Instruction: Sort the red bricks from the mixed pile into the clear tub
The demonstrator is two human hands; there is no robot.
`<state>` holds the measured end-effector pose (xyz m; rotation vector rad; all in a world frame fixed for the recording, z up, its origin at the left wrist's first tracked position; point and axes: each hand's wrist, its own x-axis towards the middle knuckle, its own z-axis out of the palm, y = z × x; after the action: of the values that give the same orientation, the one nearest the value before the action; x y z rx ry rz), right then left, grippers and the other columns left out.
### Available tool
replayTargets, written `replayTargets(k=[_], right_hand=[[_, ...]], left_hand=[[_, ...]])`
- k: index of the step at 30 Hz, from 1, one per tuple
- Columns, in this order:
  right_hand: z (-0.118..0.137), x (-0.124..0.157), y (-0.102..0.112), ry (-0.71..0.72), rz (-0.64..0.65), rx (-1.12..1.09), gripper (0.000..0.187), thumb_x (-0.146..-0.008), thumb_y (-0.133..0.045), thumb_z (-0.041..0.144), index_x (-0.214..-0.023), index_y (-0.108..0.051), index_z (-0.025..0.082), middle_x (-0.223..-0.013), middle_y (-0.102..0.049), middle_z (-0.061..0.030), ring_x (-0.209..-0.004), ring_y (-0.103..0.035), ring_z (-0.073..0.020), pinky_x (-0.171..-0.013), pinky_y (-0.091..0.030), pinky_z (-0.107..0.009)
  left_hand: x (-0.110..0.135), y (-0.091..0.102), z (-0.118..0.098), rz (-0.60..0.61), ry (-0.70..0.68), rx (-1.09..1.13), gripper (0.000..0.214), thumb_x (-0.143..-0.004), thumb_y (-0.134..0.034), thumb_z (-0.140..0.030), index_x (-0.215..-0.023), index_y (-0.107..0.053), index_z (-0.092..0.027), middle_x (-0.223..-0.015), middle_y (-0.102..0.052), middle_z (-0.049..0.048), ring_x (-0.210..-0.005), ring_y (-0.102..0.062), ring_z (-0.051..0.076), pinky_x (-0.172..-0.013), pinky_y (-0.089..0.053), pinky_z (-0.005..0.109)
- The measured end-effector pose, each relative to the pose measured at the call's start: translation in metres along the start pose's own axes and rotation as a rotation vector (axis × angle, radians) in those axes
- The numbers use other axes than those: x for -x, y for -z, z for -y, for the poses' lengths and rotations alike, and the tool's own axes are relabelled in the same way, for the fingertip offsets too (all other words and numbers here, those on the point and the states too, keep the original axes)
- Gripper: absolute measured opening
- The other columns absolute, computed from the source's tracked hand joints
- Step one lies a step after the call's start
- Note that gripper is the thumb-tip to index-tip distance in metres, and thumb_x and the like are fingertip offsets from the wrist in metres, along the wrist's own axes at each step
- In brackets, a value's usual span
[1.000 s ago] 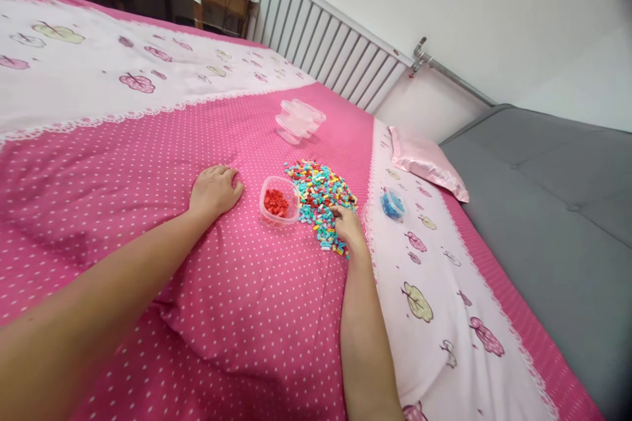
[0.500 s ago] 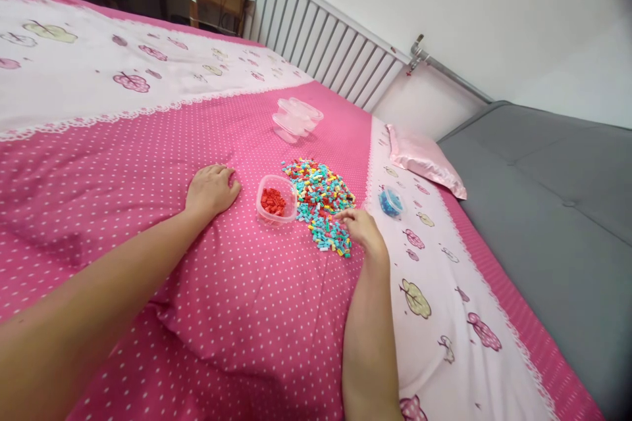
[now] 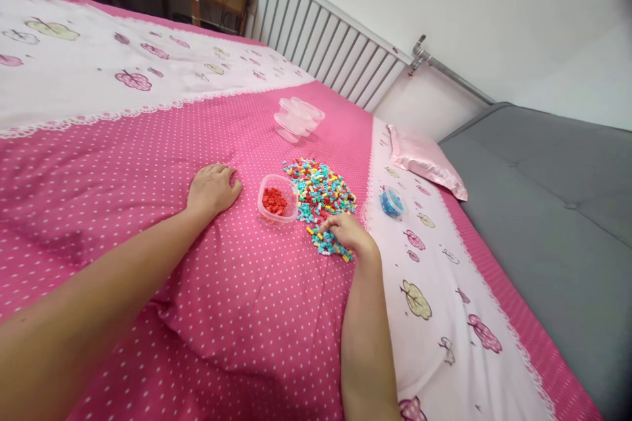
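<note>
Left hand (image 3: 213,189) flat, released, bracing left of the red-bead tub (image 3: 277,199) — right hand (image 3: 348,233) curled in bead pile (image 3: 320,192), grasp indeterminable.

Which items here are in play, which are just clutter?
In play: right hand, heap of small multicoloured plastic bricks, clear plastic tub of red bricks, clear tub of blue bricks.
Lying about: stack of clear tubs, pink satin pillow, white radiator.

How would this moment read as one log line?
right hand: fingertips on coloured-piece pile | left hand: resting on bedspread | tub: red pieces
</note>
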<state>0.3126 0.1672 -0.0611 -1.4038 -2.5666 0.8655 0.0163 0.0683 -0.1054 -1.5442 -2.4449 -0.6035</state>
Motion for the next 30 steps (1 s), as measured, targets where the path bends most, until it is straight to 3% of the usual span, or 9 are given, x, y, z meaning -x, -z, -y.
replayTargets(k=[3,6,9,15,24,30], right_hand=[[-0.004,0.007,0.009,-0.022,0.018,0.004,0.039,-0.071,-0.043,0.002,-0.073,-0.076,0.021,-0.067,-0.07,0.0014,-0.063,-0.06,-0.0143,-0.068,-0.045,-0.025],[-0.006,0.005,0.01,0.009,-0.157,-0.033,0.035,-0.075,-0.045,0.006,-0.079,-0.076,0.022,-0.079,-0.073,0.0004,-0.076,-0.064,-0.0156,-0.075,-0.046,-0.027],[-0.003,-0.005,0.001,0.052,-0.285,-0.091,0.031,-0.078,-0.048,0.009,-0.09,-0.073,0.022,-0.095,-0.073,-0.0018,-0.089,-0.065,-0.0166,-0.083,-0.047,-0.029],[0.003,-0.027,-0.024,0.105,-0.317,0.024,0.03,-0.08,-0.053,0.014,-0.104,-0.07,0.017,-0.104,-0.07,-0.0076,-0.095,-0.064,-0.0179,-0.09,-0.045,-0.03],[0.0,-0.032,-0.033,0.113,-0.357,0.113,0.022,-0.077,-0.059,0.023,-0.094,-0.072,0.02,-0.089,-0.07,-0.0054,-0.085,-0.062,-0.0181,-0.084,-0.045,-0.029],[0.0,-0.031,-0.03,0.089,-0.425,-0.07,0.014,-0.072,-0.06,0.025,-0.08,-0.07,0.02,-0.084,-0.07,-0.0034,-0.076,-0.061,-0.0161,-0.08,-0.047,-0.03]], left_hand=[[0.0,-0.001,0.0,0.003,0.0,-0.019,0.048,-0.084,-0.035,-0.037,-0.115,-0.061,-0.012,-0.12,-0.061,0.0136,-0.113,-0.053,0.028,-0.101,-0.035,0.038],[-0.001,-0.002,0.001,-0.004,-0.002,-0.026,0.048,-0.084,-0.036,-0.038,-0.115,-0.061,-0.012,-0.12,-0.061,0.0135,-0.113,-0.053,0.028,-0.101,-0.035,0.038],[-0.001,-0.002,0.001,-0.004,-0.003,-0.024,0.048,-0.084,-0.035,-0.038,-0.115,-0.061,-0.013,-0.12,-0.061,0.0134,-0.113,-0.053,0.028,-0.101,-0.035,0.039],[0.0,-0.002,0.001,-0.009,0.0,-0.003,0.048,-0.083,-0.036,-0.038,-0.114,-0.062,-0.012,-0.119,-0.061,0.0139,-0.113,-0.053,0.028,-0.102,-0.034,0.039],[-0.001,-0.001,0.001,0.004,0.01,0.01,0.048,-0.083,-0.036,-0.038,-0.116,-0.061,-0.013,-0.121,-0.061,0.0135,-0.115,-0.052,0.028,-0.103,-0.034,0.039],[0.0,0.0,0.0,0.005,0.01,0.019,0.049,-0.083,-0.036,-0.037,-0.116,-0.061,-0.011,-0.121,-0.06,0.015,-0.115,-0.052,0.029,-0.103,-0.033,0.039]])
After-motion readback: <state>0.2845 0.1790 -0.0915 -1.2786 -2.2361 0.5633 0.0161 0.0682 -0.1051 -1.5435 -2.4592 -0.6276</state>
